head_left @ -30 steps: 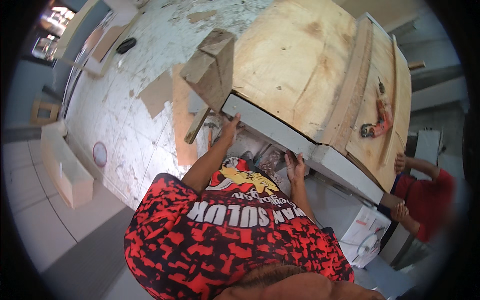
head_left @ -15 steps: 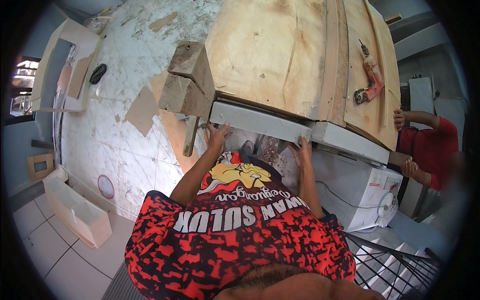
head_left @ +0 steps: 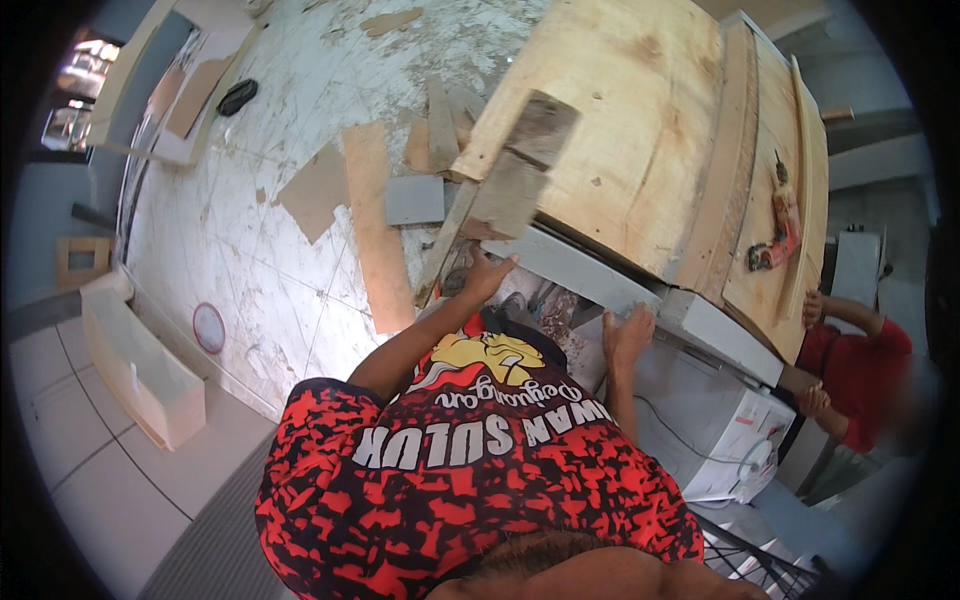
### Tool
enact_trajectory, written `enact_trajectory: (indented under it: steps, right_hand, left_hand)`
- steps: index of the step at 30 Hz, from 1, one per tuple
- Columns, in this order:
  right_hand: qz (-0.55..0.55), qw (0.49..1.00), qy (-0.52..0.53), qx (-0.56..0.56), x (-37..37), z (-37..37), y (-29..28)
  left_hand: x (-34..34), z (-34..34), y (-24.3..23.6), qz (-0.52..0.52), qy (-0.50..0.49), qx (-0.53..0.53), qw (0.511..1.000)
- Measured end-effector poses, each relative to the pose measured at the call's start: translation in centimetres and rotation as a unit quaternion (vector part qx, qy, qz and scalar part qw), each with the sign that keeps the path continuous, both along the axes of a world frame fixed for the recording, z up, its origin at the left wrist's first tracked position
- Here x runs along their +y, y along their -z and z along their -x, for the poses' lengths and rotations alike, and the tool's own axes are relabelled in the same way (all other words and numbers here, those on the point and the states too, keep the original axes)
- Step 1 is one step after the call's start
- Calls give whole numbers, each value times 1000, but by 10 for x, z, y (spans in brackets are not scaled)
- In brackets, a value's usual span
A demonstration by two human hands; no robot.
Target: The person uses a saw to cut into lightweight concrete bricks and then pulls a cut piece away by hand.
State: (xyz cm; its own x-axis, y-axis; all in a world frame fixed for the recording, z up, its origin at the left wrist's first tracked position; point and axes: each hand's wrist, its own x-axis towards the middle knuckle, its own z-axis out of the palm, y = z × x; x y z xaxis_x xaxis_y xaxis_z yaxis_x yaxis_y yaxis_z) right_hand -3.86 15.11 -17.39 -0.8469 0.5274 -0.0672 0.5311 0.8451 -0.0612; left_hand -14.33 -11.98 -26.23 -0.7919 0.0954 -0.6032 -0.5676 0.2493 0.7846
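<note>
- One pale trough-shaped box (head_left: 183, 412) is lying on the floor tiles at far left, well apart from the hands.
- Some dark lump (head_left: 237, 97) is sitting farther up on the dirty white floor (head_left: 270, 290), too small for me to make out.
- Several flat offcuts are lying around next: a brown sheet (head_left: 313, 190), a long tan strip (head_left: 378, 230) and a grey square piece (head_left: 414, 200) just beside that strip.
- The left hand (head_left: 484, 278) is reaching up to the near left end of the grey edging (head_left: 575, 268), fingers spread, touching or nearly so. Honestly can't tell if it's gripping.
- A chunky grey-brown block (head_left: 522, 175), kinda blurry, is showing at the near left corner, just past that hand.
- The big plywood panel (head_left: 620, 140) is filling the space ahead and to the right, grey edging running along its near side.
- The right hand (head_left: 627, 338) is resting farther along the edging, fingertips up against the grey face. Can't tell how firmly it's holding, sorry.
- A white boxy unit (head_left: 745, 440) is standing below the panel's right part.
- An orange drill (head_left: 783, 225) is lying on the panel between a wide board and a thin strip.
- A co-worker in red (head_left: 865, 360) is keeping one hand (head_left: 812, 308) at the panel's right edge.
</note>
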Motion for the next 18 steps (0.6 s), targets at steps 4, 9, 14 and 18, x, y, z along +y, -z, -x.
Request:
enact_trajectory:
  steps: [4, 9, 14, 18]
  right_hand:
    - [29, 972, -234, 13, -49, 47, -18]
    - [3, 945, -322, -52, -56, 85, 7]
    - [50, 925, -374, -44, -21, 98, 43]
    - [45, 899, -435, -5, -36, 96, 26]
  left_hand:
    - [5, 2, 7, -34, 17, 8, 999]
    - [-17, -4, 10, -36, 94, 15, 995]
    - [-104, -27, -57, -118, 52, 57, 990]
    - [-147, -57, -71, -44, -81, 32, 995]
